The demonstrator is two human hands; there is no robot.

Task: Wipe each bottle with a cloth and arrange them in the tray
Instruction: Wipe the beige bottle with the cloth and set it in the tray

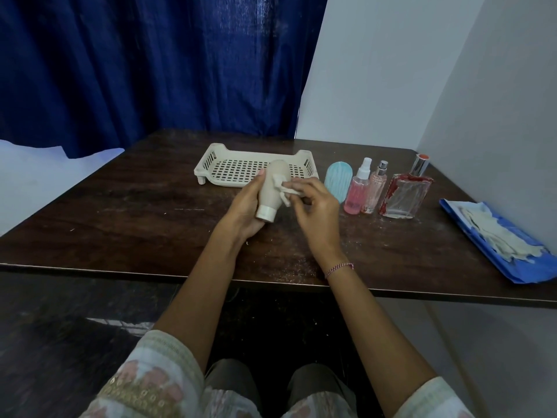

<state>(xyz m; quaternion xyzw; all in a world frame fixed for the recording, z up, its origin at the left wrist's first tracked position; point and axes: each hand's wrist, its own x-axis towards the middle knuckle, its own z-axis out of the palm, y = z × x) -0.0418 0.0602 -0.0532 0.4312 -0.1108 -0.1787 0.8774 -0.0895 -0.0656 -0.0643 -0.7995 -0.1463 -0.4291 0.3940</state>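
Observation:
My left hand (245, 206) grips a beige bottle (271, 188) with a white cap, tilted with the cap pointing toward me, above the dark table. My right hand (316, 211) pinches a small white cloth (283, 191) against the bottle's side. Behind them the beige perforated tray (211, 164) holds nothing that I can see. To the right stand a light blue oval bottle (337, 181), a pink spray bottle (358, 191), a slimmer pale pink spray bottle (375, 188) and a clear square bottle (404, 194) with red marks and a silver cap.
A blue pack (488, 236) with several white wipes on it lies at the table's right edge. A grey wall stands close on the right and a blue curtain hangs behind the table (135, 212). The table's front edge runs just under my forearms.

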